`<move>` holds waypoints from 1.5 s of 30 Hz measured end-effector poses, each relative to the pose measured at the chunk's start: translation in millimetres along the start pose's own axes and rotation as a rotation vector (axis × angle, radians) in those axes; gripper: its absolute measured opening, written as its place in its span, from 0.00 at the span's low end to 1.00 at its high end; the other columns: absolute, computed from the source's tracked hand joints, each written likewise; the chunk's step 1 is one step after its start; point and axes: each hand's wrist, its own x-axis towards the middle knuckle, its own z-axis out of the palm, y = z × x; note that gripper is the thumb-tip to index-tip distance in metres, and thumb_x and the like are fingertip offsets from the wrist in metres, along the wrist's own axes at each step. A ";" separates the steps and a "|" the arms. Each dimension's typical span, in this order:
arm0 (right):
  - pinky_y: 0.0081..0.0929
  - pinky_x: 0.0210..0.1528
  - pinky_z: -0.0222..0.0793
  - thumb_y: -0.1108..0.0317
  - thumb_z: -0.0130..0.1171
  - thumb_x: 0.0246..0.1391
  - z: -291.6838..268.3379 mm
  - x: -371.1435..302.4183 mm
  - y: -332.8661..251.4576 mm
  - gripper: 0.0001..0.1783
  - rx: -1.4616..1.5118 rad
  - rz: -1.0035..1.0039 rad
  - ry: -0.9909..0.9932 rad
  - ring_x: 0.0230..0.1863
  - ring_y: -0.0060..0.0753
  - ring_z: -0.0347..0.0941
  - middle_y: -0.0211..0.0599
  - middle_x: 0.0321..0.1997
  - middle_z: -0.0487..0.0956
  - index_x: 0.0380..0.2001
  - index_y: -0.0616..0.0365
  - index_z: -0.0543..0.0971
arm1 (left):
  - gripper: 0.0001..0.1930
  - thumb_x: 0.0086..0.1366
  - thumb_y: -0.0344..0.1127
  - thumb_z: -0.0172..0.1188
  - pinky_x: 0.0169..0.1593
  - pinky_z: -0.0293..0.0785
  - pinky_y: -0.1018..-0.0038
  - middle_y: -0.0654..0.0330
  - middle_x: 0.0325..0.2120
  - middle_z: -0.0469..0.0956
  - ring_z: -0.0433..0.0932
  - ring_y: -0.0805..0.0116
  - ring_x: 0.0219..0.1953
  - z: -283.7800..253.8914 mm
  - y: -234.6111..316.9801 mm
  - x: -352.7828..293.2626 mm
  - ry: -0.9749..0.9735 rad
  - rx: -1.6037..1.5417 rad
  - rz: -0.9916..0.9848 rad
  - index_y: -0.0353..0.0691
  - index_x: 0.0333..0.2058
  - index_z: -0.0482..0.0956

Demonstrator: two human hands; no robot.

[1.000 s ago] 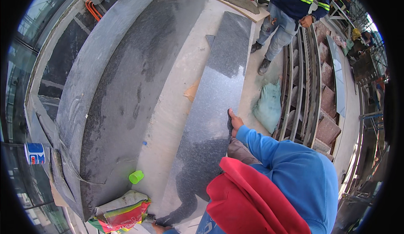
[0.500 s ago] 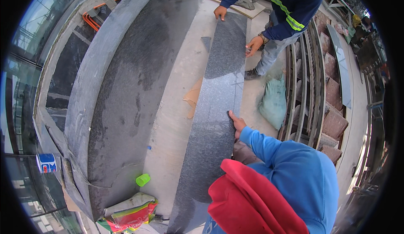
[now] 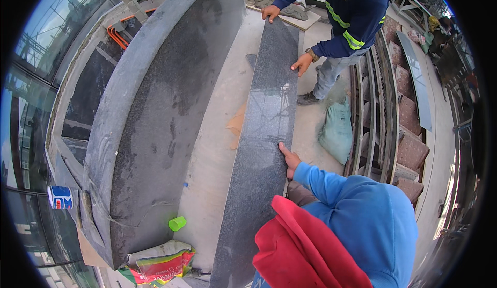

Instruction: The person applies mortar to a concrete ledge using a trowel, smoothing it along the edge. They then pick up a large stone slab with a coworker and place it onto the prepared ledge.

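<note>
Neither of my own hands is in view. A long dark grey speckled stone slab (image 3: 265, 117) runs from the bottom edge up toward the top, its face glossy in the middle. A person in a navy jacket with reflective bands (image 3: 348, 24) has one hand (image 3: 270, 13) on the slab's far end and the other hand (image 3: 302, 63) at its right edge. Closer in, a person in a blue hooded top (image 3: 367, 226) with a red head covering (image 3: 305, 246) grips the right edge with one hand (image 3: 289, 160); that person's other hand is hidden.
Left of the slab stands a curved dark stone wall (image 3: 160, 112), a paint tin (image 3: 61, 198) beside it. A green cup (image 3: 177, 223) and an adhesive bag (image 3: 159, 264) lie near its foot. On the right are a pale green sack (image 3: 336, 132), metal rails (image 3: 382, 106) and brown blocks (image 3: 412, 114).
The slab has tilted and its far end has shifted slightly left. The navy-jacketed person's lower hand now touches its edge. A greenish strip atop the wall has come into view.
</note>
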 end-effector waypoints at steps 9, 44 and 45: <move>0.59 0.65 0.67 0.37 0.63 0.58 -9.0 -29.5 -39.2 0.43 0.103 -0.076 -0.181 0.62 0.49 0.73 0.45 0.62 0.76 0.65 0.57 0.68 | 0.27 0.63 0.50 0.59 0.55 0.74 0.57 0.49 0.52 0.78 0.77 0.53 0.51 15.1 7.0 -25.0 -0.086 -0.088 0.053 0.36 0.54 0.77; 0.46 0.71 0.61 0.47 0.55 0.68 -107.0 215.4 -597.2 0.32 0.201 -0.165 -0.415 0.66 0.43 0.68 0.39 0.66 0.73 0.65 0.56 0.69 | 0.30 0.62 0.47 0.51 0.65 0.62 0.53 0.43 0.58 0.73 0.71 0.47 0.60 447.5 60.1 -596.6 -0.555 -0.549 -0.049 0.27 0.55 0.72; 0.46 0.71 0.61 0.48 0.54 0.69 -97.9 228.0 -612.0 0.31 0.198 -0.147 -0.391 0.66 0.43 0.69 0.40 0.66 0.73 0.65 0.57 0.69 | 0.29 0.62 0.47 0.50 0.64 0.63 0.54 0.43 0.57 0.74 0.72 0.48 0.59 471.3 59.3 -610.5 -0.530 -0.554 -0.062 0.27 0.54 0.73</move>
